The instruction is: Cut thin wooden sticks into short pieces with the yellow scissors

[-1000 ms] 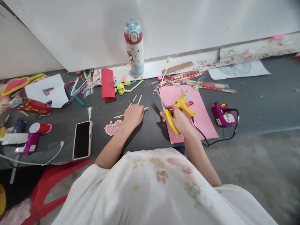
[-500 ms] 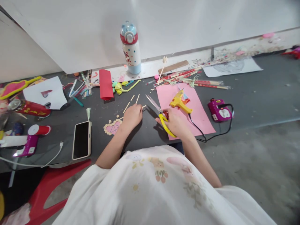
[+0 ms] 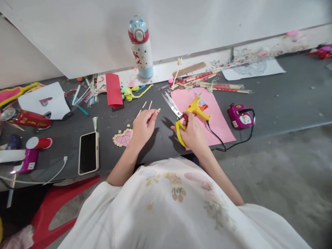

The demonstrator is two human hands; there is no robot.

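My left hand (image 3: 144, 126) is closed in a pinch above the dark table. From between its fingertips pokes the pale end of a thin wooden stick (image 3: 158, 110); the rest is hidden by the hand. My right hand (image 3: 194, 133) grips yellow-handled scissors (image 3: 180, 133), their blades parted and pointing away to the upper left. A gap separates the blades from the stick. Beside my left wrist lies a pink heart (image 3: 123, 139) edged with small pale pieces. Two short stick pieces (image 3: 150, 104) rest beyond that hand. A yellow glue gun (image 3: 199, 108) lies on pink paper (image 3: 220, 129) near my right hand.
A water bottle (image 3: 141, 52) stands at the back by the white board. Wrapped sticks (image 3: 228, 87) lie behind the pink paper. A purple power adapter (image 3: 240, 117) with a black cord is at right; a phone (image 3: 89, 153) and red can (image 3: 27, 118) are at left.
The scissor blades have spread apart. My left hand has turned and come up slightly, and less of the stick shows past its fingertips. The view has shifted a little.
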